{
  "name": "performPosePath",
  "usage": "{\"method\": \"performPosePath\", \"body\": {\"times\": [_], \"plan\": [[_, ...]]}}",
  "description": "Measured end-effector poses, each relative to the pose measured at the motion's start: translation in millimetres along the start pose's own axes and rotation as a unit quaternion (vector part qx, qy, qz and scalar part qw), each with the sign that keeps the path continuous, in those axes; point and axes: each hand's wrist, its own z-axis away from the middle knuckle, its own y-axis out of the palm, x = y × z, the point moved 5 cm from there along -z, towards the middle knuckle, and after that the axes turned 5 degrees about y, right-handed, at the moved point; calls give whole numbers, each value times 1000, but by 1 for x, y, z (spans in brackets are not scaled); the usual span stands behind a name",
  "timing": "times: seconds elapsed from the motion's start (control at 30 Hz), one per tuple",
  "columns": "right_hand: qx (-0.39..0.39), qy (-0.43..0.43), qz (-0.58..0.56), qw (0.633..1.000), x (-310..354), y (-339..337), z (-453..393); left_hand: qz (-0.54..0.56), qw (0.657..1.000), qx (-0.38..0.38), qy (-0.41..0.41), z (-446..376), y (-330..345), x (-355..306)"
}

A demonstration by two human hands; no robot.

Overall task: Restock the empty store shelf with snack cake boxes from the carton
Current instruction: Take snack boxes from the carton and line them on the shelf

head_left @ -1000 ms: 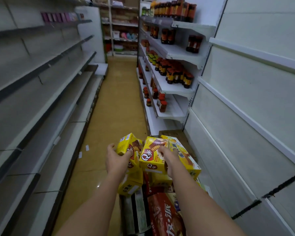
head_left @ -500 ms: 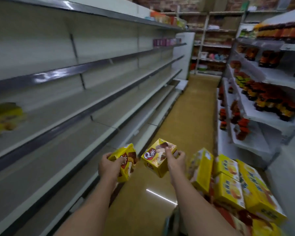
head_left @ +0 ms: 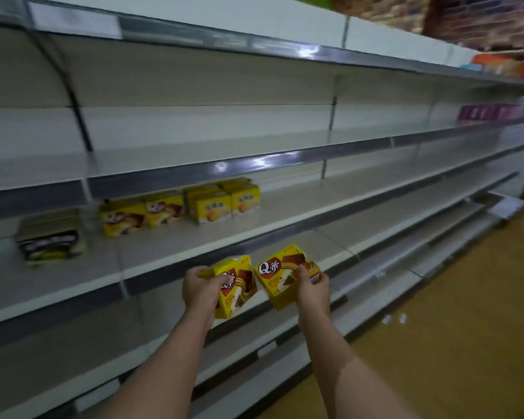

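Note:
My left hand [head_left: 201, 288] grips a yellow snack cake box [head_left: 238, 290] by its left side. My right hand [head_left: 312, 288] grips a second yellow snack cake box [head_left: 280, 273] by its right side. Both boxes hang side by side in front of the long white shelf [head_left: 300, 204], just below its front edge. On that shelf stand several yellow snack cake boxes [head_left: 182, 207] in a row, up and to the left of my hands. The carton is out of view.
A dark and cream box [head_left: 50, 237] stands at the left end of the row. Shelves above and below hold nothing here. Purple packs [head_left: 487, 112] sit far right on a higher shelf. The tan aisle floor [head_left: 466, 328] lies at the lower right.
The view has swung left from the aisle and carton to face the shelving. Both hands, each still holding its box, now sit before the shelf with the yellow boxes.

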Motion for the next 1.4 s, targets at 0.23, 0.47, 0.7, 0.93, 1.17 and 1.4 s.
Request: {"method": "performPosePath", "body": {"times": [0.23, 0.47, 0.7, 0.93, 1.17, 1.4], "plan": [[53, 1, -32, 998, 3, 91, 21, 53, 995, -83, 5, -36, -83, -23], [82, 12, -59, 995, 16, 155, 3, 118, 984, -129, -18, -71, -117, -41], [121, 60, -104, 985, 38, 201, -32, 152, 975, -160, -18, -104, -118, -47], [127, 47, 62, 989, 56, 203, -67, 171, 969, -175, 26, -129, -116, -49], [31, -421, 338, 841, 107, 228, -19, 142, 976, -157, 42, -140, -123, -47], [330, -300, 380, 810, 58, 314, 50, 150, 981, -113, 47, -157, -137, -42]]}}
